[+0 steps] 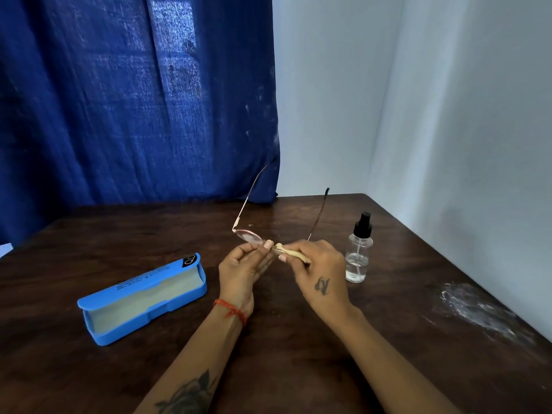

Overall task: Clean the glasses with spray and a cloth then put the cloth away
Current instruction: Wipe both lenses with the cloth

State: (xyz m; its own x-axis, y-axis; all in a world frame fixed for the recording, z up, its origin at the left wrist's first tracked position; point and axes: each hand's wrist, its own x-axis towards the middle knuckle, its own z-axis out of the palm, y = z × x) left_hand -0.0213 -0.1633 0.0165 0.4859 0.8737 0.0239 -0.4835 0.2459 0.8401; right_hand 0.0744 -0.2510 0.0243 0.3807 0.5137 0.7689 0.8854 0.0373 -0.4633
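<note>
Thin-framed glasses (249, 236) are held above the table's middle, their two arms pointing up and away from me. My left hand (242, 267) pinches the frame near the bridge, beside the left lens. My right hand (319, 270) grips a folded pale yellow cloth (291, 253) wrapped over the right lens, which is hidden by it. A small clear spray bottle (359, 252) with a black pump top stands upright just right of my right hand.
An open blue glasses case (143, 300) with a grey lining lies on the dark wooden table (298, 354) to the left. A blue curtain hangs behind; white walls close the right corner. A white smear (478, 312) marks the table's right edge.
</note>
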